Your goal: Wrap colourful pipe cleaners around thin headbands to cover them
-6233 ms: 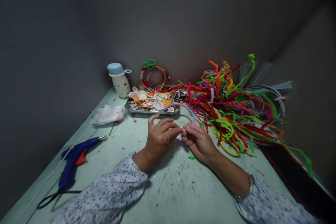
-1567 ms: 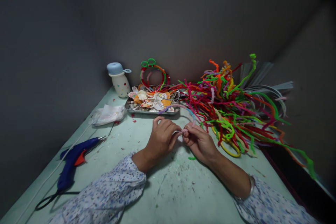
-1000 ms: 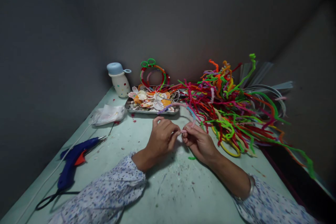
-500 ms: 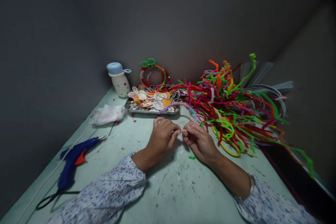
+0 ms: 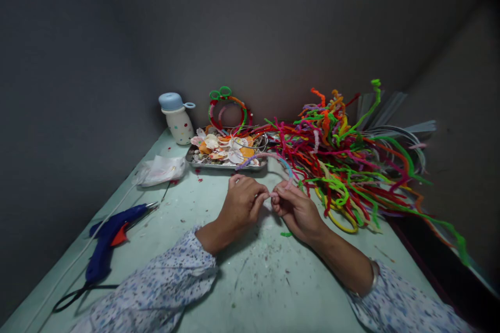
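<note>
Your left hand (image 5: pixel 242 200) and right hand (image 5: pixel 297 210) pinch pastel hoop (image 5: pixel 289 169) at pink end; tray (image 5: pixel 226 167) near desk's (image 5: pixel 265 283) far edge.

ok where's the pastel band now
Centre of the head view: the pastel band is held by the left hand and right hand, its arch near the metal tray.

L sleeve (image 5: pixel 156 286) & R sleeve (image 5: pixel 398 294) are wht w/ blue speckled print, plus silver bangle (image 5: pixel 375 273) at R cuff.

Fuzzy pastel band (image 5: pixel 282 159), curved in arch, pink end apparently pinched.
</note>
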`<state>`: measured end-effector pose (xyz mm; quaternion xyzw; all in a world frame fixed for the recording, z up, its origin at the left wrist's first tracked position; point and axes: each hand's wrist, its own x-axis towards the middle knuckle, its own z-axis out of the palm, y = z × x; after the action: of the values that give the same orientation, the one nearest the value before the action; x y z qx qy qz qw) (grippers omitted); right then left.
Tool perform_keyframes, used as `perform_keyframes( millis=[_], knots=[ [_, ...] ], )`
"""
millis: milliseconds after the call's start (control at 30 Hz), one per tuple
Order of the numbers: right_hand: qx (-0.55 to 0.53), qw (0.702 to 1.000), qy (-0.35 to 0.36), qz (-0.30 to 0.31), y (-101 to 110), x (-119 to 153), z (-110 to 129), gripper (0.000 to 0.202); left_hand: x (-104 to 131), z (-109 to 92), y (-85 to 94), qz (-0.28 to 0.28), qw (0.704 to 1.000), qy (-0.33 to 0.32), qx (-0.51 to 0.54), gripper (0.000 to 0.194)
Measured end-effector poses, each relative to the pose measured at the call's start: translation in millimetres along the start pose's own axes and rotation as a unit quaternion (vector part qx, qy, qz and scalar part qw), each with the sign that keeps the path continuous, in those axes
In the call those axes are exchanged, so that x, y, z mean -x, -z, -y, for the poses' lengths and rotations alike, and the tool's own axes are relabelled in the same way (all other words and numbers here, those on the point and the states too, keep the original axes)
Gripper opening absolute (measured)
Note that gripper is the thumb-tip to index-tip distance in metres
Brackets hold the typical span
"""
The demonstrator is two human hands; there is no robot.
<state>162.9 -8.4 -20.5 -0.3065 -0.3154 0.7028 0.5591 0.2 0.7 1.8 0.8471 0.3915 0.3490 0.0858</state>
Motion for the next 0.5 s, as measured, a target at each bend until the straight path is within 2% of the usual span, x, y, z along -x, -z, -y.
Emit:
perform_keyframes(
  millis=[367,500],
  knots=[
    [0.006,1.000,0.004,0.009,0.8,-0.3,-1.0,0.014,-1.5,-0.2,1.1,-0.004,1.000,0.014,0.016,0.017],
    [-0.016,1.000,-0.001,0.002,0.9,-0.6,-0.8,0.013,0.0,-2.8,0.6,-0.079,0.997,0.001,0.004,0.007]
  ],
)
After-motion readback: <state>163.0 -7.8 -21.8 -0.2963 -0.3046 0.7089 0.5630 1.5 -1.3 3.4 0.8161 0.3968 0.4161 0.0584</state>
